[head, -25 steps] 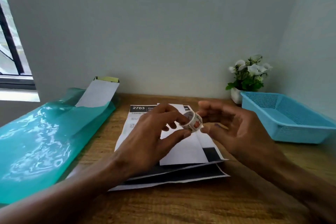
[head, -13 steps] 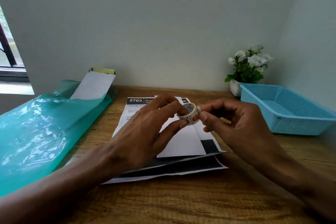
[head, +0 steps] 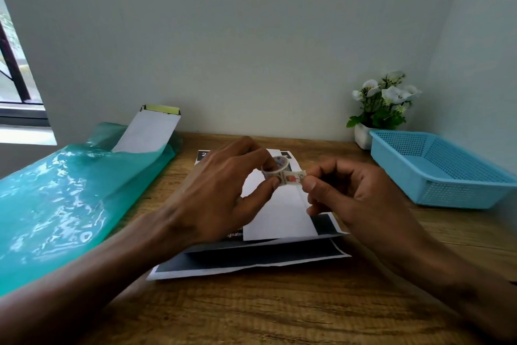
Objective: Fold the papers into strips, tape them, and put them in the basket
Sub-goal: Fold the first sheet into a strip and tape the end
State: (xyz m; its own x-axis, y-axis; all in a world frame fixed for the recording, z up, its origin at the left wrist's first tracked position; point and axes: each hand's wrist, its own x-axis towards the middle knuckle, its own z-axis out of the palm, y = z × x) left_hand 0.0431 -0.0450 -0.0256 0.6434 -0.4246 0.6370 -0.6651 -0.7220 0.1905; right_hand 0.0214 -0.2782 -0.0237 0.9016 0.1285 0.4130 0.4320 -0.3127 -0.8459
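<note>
My left hand point(head: 223, 190) grips a small roll of patterned tape point(head: 275, 167) between thumb and fingers, held above the papers. A short length of tape point(head: 292, 177) stretches rightward from the roll, its free end pinched by my right hand point(head: 361, 199). Beneath both hands lies a folded white strip of paper point(head: 277, 218) on top of printed sheets with black blocks point(head: 251, 259). The light blue mesh basket point(head: 436, 174) stands at the right of the wooden table, with nothing visible inside.
A teal plastic sleeve point(head: 64, 193) with a white sheet point(head: 148, 132) sticking out covers the table's left side. A small white pot of white flowers point(head: 380, 109) stands by the back wall, beside the basket. Bare wood point(head: 279, 311) lies in front of the papers.
My right hand has caught the tape's free end and drawn a short length out to the right. My left hand keeps hold of the roll.
</note>
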